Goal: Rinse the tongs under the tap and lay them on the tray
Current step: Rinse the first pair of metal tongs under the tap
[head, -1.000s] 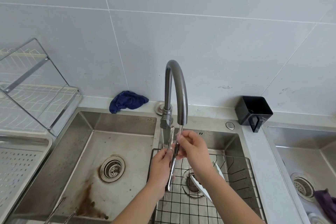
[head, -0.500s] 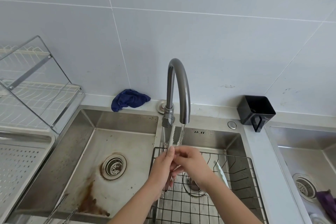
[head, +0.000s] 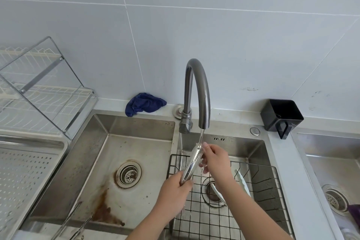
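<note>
Tongs lean under the running tap, toothed tips up and toward the far right, meeting the thin stream of water just below the spout. Half a second ago they stood nearly upright, with both hands bunched together low on the arms. Now the hands have parted — the left hand has slid to the near handle end and grips it with curled fingers, hiding that end. The right hand has climbed to the tips and pinches them between thumb and fingers, in the water. The tongs' two arms lie pressed together, held above the wire rack in the right basin and apparently not touching it.

The shift suggests the rinse has moved on to the working end — so the washing looks well along but not finished, with the water running. The perforated tray sits at the left of the scene, beyond the stained left basin and well apart from the tongs. Laying them there is not yet begun. It would call for a carry leftward across that basin, and wet steel in wet fingers may slip on the way.
</note>
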Motion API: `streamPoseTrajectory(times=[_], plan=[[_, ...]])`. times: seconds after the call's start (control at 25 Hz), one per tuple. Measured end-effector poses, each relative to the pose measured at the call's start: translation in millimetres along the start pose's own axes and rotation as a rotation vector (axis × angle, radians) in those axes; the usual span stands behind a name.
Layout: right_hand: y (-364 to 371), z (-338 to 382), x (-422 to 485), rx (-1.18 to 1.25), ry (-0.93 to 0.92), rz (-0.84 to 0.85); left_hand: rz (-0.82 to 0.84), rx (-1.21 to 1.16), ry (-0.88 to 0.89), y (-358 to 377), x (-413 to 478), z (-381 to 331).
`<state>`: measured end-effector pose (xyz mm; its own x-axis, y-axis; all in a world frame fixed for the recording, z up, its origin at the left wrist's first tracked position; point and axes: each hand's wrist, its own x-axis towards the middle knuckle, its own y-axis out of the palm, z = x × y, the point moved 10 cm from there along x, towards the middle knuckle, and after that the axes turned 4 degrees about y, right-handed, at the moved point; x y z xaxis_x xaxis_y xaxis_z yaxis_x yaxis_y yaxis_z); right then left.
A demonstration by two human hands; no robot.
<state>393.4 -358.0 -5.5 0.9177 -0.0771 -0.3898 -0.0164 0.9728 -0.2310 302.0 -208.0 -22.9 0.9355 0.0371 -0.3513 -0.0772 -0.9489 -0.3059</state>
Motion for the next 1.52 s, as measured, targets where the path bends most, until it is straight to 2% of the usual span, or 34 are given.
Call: streamPoseTrajectory(times=[0.16,0.32,0.48,0.68,0.76,0.88,1.04,1.2,1.28,1.4,1.52], plan=[[16,1,-1,-0.001,0.034,0.002,-0.051,0.092,0.003,-13,-4,-3],[32,-10,-2,0.11,0.113,0.123,-0.062,-0.027,-0.094,-26,-4,4],[29,-12,-1,0.138,0.118,0.096,-0.049,-0.166,-0.145,-23,-6,3],[30,-13,3,0.139,0.14,0.144,-0.041,-0.188,-0.139,-24,-5,0],[29,-13,4,0.155,0.132,0.141,-0.034,-0.174,-0.134,-24,-4,-1],[38,-12,-2,0.196,0.117,0.22,-0.039,-0.175,-0.14,-27,-2,-1],[30,-14,4,0.242,0.123,0.161,-0.008,-0.213,-0.147,-22,-2,-1],[46,-10,-8,0.195,0.057,0.303,-0.015,-0.207,-0.155,-24,0,-2],[41,-8,-2,0.133,0.035,0.249,-0.001,-0.204,-0.152,-24,0,-2],[36,-6,3,0.193,0.051,0.212,0.0,-0.255,-0.17,-24,-1,-3],[50,0,-11,0.123,-0.02,0.333,-0.014,-0.301,-0.171,-26,3,-8]])
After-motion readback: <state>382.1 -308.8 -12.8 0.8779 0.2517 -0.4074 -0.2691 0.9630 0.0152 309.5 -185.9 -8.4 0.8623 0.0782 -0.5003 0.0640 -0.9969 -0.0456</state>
